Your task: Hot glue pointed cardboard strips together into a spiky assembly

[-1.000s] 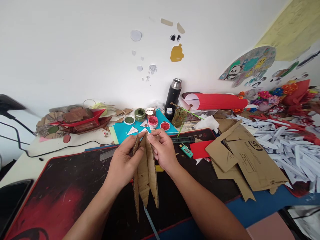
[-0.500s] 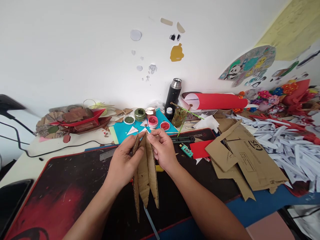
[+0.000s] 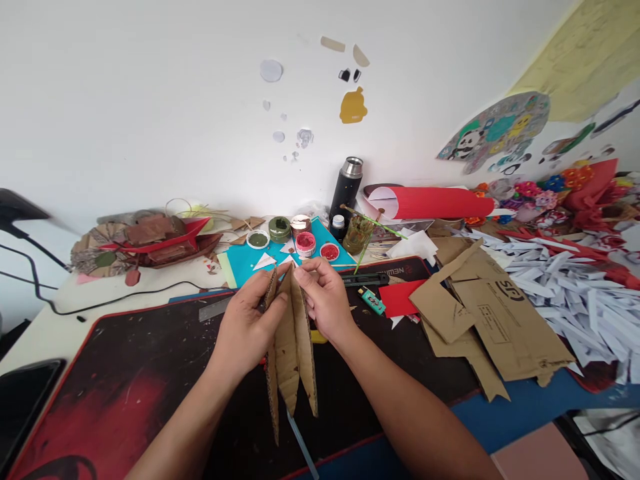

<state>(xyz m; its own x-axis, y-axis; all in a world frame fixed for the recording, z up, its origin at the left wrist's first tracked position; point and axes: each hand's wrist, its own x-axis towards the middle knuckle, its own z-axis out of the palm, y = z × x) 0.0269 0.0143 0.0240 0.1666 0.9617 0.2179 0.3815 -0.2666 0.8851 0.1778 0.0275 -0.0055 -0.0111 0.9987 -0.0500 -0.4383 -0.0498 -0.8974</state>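
Note:
Both of my hands hold a folded cardboard piece (image 3: 287, 360) over the dark desk mat. It has a pointed middle panel and two long side flaps, with the far end pinched together. My left hand (image 3: 250, 320) grips the left flap, its thumb lying across the inner side. With thumb and forefinger, my right hand (image 3: 323, 297) pinches the far tip near the right flap. A pale glue stick (image 3: 303, 447) lies on the mat under the near end. Something yellow (image 3: 319, 337) sits partly hidden behind my right wrist.
Open paint jars (image 3: 280, 229) stand on blue paper (image 3: 240, 263) beyond my hands. A black flask (image 3: 347, 187) and a jar with brushes (image 3: 357, 233) are behind. Cardboard scraps (image 3: 500, 327), a lighter (image 3: 373, 301) and white paper strips (image 3: 555, 280) lie right. A cardboard boat (image 3: 165, 240) sits left.

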